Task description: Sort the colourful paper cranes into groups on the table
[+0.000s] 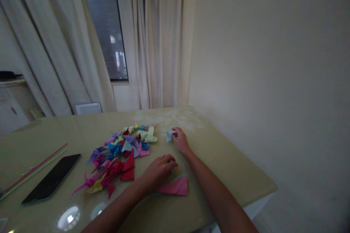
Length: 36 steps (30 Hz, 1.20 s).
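My right hand [179, 140] reaches toward the far side of the table, with thumb and fingers closed on a small light-blue folded paper piece [169, 136]. Closer to me, my left hand [160, 169] hovers low over the tabletop, its fingers bent and held together; whatever is under the fingertips is too small to make out. Just below that hand lies pink folded paper [176, 185], with a pale blue edge showing behind it. Left of both hands spreads a pile of colourful origami cranes [131, 143], including a red one [127, 167] at its near side.
A black smartphone [51, 178] lies at the left, beside a pink and a green thin stick [35, 173]. The glossy table [226, 160] ends at an edge on the right, near the wall. Curtains [161, 43] and a window stand behind.
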Each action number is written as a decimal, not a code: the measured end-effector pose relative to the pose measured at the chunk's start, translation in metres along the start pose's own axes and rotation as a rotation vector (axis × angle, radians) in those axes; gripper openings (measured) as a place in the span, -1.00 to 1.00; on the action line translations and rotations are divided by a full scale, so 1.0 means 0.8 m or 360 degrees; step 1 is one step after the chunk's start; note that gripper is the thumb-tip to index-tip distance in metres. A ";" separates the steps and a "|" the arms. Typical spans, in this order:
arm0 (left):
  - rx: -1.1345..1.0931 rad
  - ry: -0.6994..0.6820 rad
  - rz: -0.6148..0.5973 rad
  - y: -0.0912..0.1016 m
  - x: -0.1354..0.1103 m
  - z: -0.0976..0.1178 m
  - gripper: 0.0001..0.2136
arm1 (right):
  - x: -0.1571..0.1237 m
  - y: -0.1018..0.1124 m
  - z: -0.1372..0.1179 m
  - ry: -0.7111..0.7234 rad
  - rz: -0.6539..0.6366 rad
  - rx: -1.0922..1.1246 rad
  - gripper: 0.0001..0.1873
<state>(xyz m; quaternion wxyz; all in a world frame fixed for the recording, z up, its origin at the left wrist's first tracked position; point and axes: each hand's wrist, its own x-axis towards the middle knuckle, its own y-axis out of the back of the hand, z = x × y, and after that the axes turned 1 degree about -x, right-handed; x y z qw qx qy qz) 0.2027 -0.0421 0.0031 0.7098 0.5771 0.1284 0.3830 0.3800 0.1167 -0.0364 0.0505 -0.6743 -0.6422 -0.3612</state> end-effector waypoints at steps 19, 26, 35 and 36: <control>0.0721 0.0940 0.0402 0.029 -0.027 -0.075 -0.65 | -0.018 0.004 0.017 -0.0126 0.0040 0.0047 -0.50; 0.0547 0.0663 0.0468 0.025 -0.028 -0.067 -0.73 | -0.023 0.014 0.005 -0.0102 0.0105 -0.0045 -0.50; 0.0187 0.0186 0.0260 -0.018 -0.010 -0.036 -0.57 | -0.016 0.013 -0.064 0.0423 0.0016 -0.0308 -0.72; 0.0165 0.0199 0.0288 -0.019 -0.009 -0.034 -0.52 | -0.012 0.007 -0.072 0.0482 -0.0064 -0.0323 -0.74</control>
